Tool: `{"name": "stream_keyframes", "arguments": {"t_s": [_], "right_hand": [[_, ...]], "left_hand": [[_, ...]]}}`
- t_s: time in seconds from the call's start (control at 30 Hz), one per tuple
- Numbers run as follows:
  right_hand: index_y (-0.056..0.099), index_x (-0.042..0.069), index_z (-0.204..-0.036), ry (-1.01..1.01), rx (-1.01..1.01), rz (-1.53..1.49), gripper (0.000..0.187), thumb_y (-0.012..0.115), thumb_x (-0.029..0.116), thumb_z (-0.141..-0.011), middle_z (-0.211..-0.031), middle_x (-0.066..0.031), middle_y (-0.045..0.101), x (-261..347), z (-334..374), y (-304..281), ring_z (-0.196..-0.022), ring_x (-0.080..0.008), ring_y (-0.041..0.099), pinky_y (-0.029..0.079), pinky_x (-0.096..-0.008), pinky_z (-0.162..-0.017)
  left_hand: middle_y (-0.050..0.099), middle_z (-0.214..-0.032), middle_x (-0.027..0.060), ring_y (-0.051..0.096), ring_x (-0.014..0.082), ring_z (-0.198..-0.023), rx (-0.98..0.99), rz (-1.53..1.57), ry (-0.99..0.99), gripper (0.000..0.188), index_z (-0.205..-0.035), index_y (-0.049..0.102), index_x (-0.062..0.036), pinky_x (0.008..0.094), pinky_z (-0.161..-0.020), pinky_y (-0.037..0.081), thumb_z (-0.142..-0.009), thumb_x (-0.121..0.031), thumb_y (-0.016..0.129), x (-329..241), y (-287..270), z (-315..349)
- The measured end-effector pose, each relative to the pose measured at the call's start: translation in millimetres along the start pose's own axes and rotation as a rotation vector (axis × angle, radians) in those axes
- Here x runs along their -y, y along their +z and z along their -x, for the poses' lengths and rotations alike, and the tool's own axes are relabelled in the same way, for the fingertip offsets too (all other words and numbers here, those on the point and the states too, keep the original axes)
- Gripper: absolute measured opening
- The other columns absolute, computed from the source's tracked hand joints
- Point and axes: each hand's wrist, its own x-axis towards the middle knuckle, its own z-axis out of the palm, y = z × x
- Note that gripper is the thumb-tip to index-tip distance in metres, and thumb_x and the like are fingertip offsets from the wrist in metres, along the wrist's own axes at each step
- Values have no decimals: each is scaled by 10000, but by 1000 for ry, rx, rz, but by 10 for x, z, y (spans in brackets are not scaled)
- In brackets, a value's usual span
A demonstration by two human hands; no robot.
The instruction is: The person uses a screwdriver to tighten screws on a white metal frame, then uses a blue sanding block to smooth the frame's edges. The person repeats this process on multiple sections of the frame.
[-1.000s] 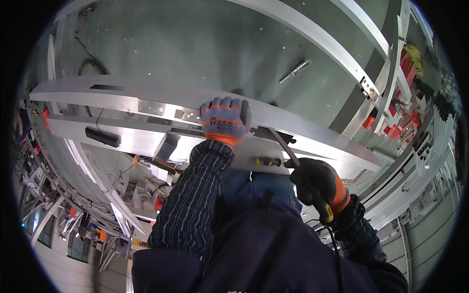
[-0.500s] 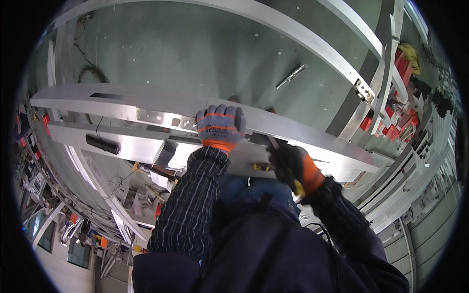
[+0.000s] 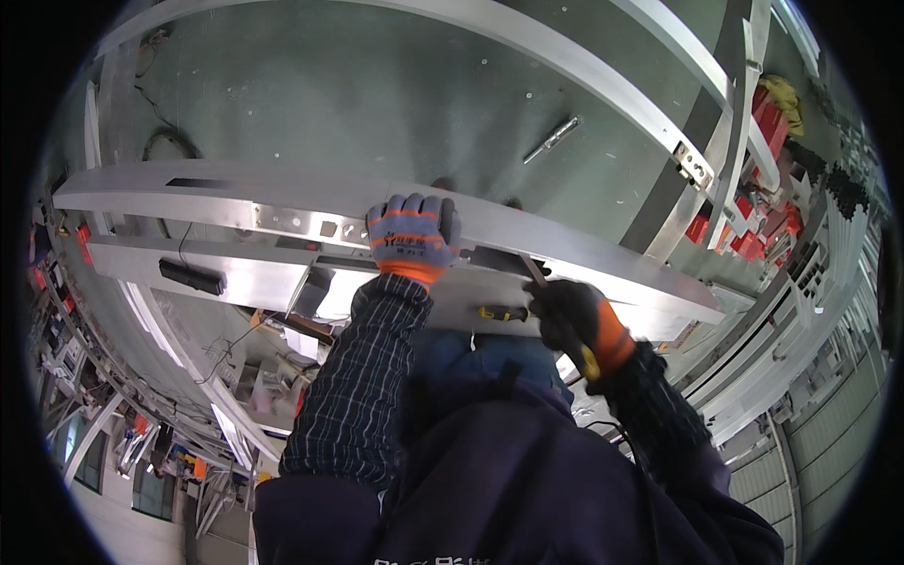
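My left hand (image 3: 411, 234), in a grey glove with orange trim, is closed over the edge of a long silver metal profile (image 3: 574, 243) lying across in front of me. In my right hand (image 3: 576, 320), gloved in black with an orange cuff, is a flat file (image 3: 535, 271) with a yellow handle end. Its narrow metal end points up and left, close to a dark slot (image 3: 499, 260) in the profile; whether it touches the edge I cannot tell. A yellow-and-black tool handle (image 3: 503, 313) lies between my hands, on the nearer silver profile (image 3: 461, 299).
A black box-shaped device (image 3: 192, 277) with a cable rests on the nearer profile at left. Beyond, a small metal cylinder (image 3: 553, 140) lies on the green floor (image 3: 358, 104). A long silver frame (image 3: 556, 64) arches across the far side. Red boxes (image 3: 749, 235) sit at right.
My right hand and the file have shifted slightly right, and the file's metal end shows more plainly. My left hand keeps its hold on the profile. The whole view has moved a little.
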Motion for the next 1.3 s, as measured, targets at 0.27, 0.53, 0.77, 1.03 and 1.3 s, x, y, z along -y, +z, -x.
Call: {"name": "stream_keyframes", "arguments": {"t_s": [0.27, 0.53, 0.77, 1.03, 1.3], "right_hand": [[636, -26, -1110, -4, -51, 126, 190, 602, 147, -1039, -853, -45, 624, -103, -85, -252, -600, -127, 594, 480, -262, -542], [660, -22, -1201, 82, 81, 110, 290, 538, 202, -1062, -801, -65, 663, -167, 623, -356, -612, -130, 641, 511, -269, -549], [563, -57, -1336, 289, 212, -8, 474, 621, 262, -990, -948, -98, 689, -455, 1044, -531, -692, -173, 666, 523, -301, -635], [498, -2, -1481, 260, 419, 144, 524, 604, 268, -1045, -1019, -46, 680, -1007, 654, -811, -896, -128, 666, 528, -295, -788], [498, 7, -1489, 188, 403, 88, 566, 645, 309, -1033, -1050, -25, 656, -948, 527, -739, -930, -119, 622, 509, -301, -836]], "left_hand": [[699, -807, 58, 651, 271, -791, 41, -32, -1, 236, -774, 683, -110, 454, -741, 437, -835, -338, 680, -16, -36, -36], [699, -800, 63, 649, 274, -784, 31, -42, 1, 226, -785, 688, -105, 448, -739, 439, -846, -322, 679, -21, -59, -44], [702, -814, 76, 653, 302, -795, -37, -34, 18, 153, -826, 703, -107, 471, -749, 461, -849, -255, 670, 11, 21, 21], [648, -786, 82, 619, 310, -765, -128, -30, 91, 170, -822, 659, -107, 454, -724, 442, -833, -276, 675, 64, 39, 56], [666, -841, 59, 627, 309, -808, -167, -11, 112, 50, -864, 699, -138, 438, -782, 448, -862, -173, 663, 62, 62, 63]]}}
